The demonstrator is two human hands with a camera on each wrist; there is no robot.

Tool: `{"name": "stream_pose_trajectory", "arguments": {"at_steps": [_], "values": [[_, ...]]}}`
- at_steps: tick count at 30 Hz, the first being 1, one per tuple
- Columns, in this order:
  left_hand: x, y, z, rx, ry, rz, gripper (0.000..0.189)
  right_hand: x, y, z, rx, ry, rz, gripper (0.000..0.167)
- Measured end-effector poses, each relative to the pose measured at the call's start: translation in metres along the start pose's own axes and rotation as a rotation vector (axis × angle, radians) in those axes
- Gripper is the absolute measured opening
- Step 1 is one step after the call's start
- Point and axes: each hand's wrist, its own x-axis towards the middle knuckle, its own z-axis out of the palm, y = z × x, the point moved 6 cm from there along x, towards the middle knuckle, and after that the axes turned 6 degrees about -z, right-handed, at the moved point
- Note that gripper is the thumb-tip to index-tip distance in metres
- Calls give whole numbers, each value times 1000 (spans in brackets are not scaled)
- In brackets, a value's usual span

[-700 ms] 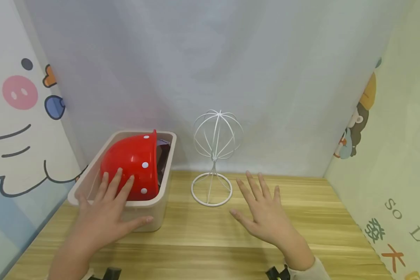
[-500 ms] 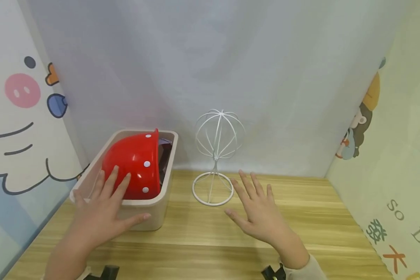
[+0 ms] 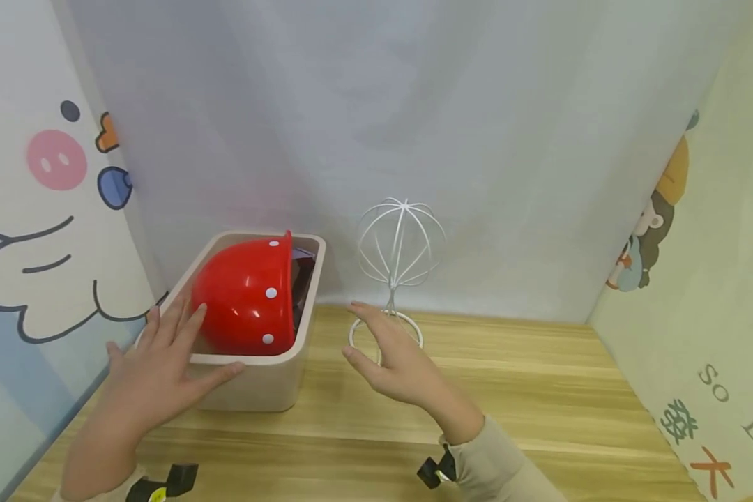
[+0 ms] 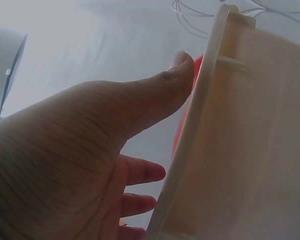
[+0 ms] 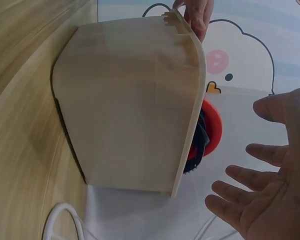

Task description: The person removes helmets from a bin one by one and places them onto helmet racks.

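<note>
A red domed helmet (image 3: 245,296) with white dots lies on its side in a beige bin (image 3: 251,387), its rim facing right. My left hand (image 3: 153,376) hovers over the bin's front left corner with fingers spread, close to the helmet. In the left wrist view, the thumb is beside the bin's rim (image 4: 195,120); whether it touches cannot be told. My right hand (image 3: 398,366) is right of the bin, fingers extended, partly covering the base of a white wire stand (image 3: 397,279). Dark material (image 5: 200,145) shows inside the helmet in the right wrist view.
The wooden tabletop (image 3: 527,390) runs under everything. A grey-white curtain (image 3: 477,139) hangs behind the stand and bin. Printed panels with cartoon drawings (image 3: 56,160) and lettering (image 3: 715,383) border the left and right sides.
My right hand has moved left from beside the stand to in front of its base, turning inward. The left hand has drifted slightly left, away from the helmet. The view has shifted a little.
</note>
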Motion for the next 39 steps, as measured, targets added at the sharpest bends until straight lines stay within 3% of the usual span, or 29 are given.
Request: {"name": "stream_pose_trajectory", "arguments": {"at_steps": [4,10,15,20,29,39], "values": [[1,-6,2,-28,-8,-13,118,28,-5,14,112,-9,27,58],[4,-13,2,-153,4,-34,120,66,-11,38,414,36,132,61],[9,-23,3,-207,9,-130,122,90,-12,55,509,113,212,67],[9,-30,7,-260,3,-182,128,109,-16,66,420,161,303,75],[9,-33,14,-326,-90,-238,132,133,-15,84,285,186,453,82],[9,-36,16,-311,-112,-259,134,137,-18,99,82,102,460,79]]}}
